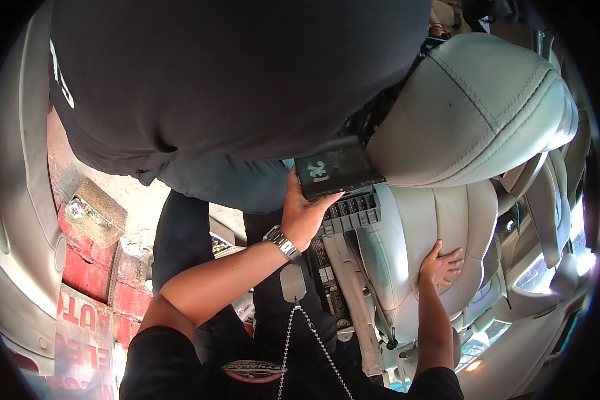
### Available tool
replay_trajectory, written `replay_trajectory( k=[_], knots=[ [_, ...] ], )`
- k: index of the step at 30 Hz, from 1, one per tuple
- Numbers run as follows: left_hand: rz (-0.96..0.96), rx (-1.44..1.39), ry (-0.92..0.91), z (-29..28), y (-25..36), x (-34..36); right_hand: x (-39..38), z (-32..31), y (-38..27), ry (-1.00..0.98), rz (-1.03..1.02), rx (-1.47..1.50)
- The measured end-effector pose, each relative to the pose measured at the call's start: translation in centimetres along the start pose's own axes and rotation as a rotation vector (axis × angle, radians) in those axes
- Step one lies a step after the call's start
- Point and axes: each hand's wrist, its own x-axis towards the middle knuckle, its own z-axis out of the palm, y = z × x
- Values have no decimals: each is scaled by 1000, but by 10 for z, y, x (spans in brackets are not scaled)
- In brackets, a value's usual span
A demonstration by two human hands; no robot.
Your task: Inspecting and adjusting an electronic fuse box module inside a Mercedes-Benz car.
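Observation:
My left hand, with a metal watch on its wrist, grips one end of a flat black box-shaped module that has a pale mark on its top. Fingers and thumb close round its near left corner. Just below the box is a dark plastic block with a row of open slots, beside the car seat; whether the two are joined I cannot tell. My right hand lies flat with fingers spread on the light grey leather seat, holding nothing.
Another person in a dark shirt leans close across the top. A padded leather seat part bulges at upper right. An open car door stands at left; a box of small parts sits on the ground. A tag pendant dangles before me.

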Motion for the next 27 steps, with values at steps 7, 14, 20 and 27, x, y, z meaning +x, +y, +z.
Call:
replay_trajectory(
  k=[7,14,20,27],
  knots=[
    [7,3,-4,0,1,-1,0,0,1,7,-3,-7],
    [7,30,-12,0,2,-1,0,-1,0,11,-3,-3],
    [15,40,-27,-1,1,1,-1,-3,0,-1,2,-7],
    [35,95,-10,-1,2,3,0,-2,0,-3,4,-3]
  ],
)
